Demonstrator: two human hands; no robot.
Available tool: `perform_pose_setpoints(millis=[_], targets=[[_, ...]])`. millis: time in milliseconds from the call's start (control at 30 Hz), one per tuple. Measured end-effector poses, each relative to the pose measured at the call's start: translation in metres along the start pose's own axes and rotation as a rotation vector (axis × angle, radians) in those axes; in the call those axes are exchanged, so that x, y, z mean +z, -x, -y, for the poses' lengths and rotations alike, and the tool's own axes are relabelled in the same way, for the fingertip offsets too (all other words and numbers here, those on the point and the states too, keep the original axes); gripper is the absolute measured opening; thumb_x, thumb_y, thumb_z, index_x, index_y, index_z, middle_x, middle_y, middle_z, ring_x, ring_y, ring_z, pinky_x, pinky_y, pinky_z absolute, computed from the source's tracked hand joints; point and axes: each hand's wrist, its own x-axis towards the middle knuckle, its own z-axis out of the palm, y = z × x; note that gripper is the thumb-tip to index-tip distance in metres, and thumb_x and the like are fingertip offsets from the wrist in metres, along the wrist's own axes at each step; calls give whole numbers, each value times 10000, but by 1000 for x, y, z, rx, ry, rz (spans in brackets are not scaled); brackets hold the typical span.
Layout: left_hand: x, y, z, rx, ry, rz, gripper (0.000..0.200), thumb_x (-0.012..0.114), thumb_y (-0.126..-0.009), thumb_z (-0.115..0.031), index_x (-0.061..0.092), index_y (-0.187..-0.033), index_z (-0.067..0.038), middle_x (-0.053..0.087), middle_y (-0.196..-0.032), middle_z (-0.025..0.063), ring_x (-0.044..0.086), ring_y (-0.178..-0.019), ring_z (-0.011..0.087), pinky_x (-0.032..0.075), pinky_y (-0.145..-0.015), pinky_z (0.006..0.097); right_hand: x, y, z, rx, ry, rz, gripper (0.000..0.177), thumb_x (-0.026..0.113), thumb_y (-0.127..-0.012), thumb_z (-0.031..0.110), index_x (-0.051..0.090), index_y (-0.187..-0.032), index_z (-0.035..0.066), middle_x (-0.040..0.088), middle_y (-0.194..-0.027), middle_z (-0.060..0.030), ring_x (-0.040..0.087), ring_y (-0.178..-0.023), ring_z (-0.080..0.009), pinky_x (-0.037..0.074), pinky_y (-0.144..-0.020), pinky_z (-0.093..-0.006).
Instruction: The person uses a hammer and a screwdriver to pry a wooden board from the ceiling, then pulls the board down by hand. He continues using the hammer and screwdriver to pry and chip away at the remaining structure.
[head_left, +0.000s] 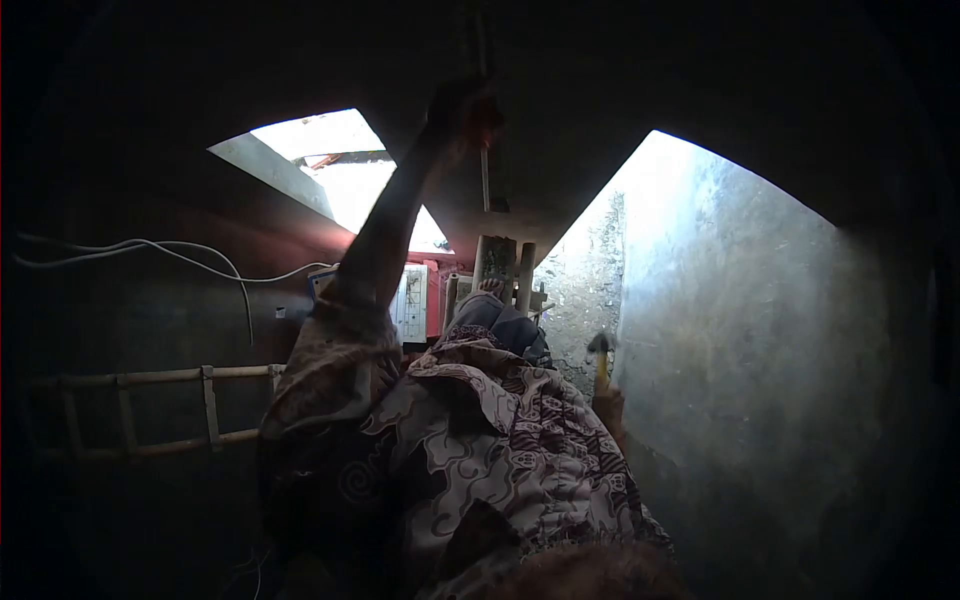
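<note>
My left arm stretches up along the dark wall, and my left hand (464,112) is closed around a thin pale rod (486,180). Something reddish shows at its fingers, but deep shadow hides the detail. Just below the rod's lower end is a small dark slot (497,205) in the wall. Low on the other side, my right hand (609,405) grips a hammer (602,365) by its yellow handle, with the dark head pointing up. The hammer is apart from the rod. A patterned shirt covers my body.
A bare foot (490,286) rests by a board (495,257) and a pole (525,275). A wooden ladder (209,405) lies at the left, below loose white cables (190,247). A white panel (412,305) stands beside something red. A grey wall (740,320) rises at the right.
</note>
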Motion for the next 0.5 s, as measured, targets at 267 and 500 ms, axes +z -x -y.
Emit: perform_pose_setpoints(millis=[267, 500], targets=[[-68, -91, 94, -31, 430, 555, 331, 528, -831, -386, 563, -956, -81, 611, -817, 53, 589, -675, 134, 456, -488, 238, -82, -55, 159, -291, -100, -322, 473, 421, -862, 431, 539, -777, -19, 548, -688, -264, 534, -755, -455, 405, -592, -488], [-14, 25, 86, -381, 91, -5, 263, 450, -868, -301, 495, -828, -45, 532, -579, 75, 490, -417, 153, 362, -336, 263, -108, -37, 232, -866, 235, -550, 87, 513, -831, 105, 490, -771, 46, 451, -643, -123, 503, -495, -289, 377, -408, -384]])
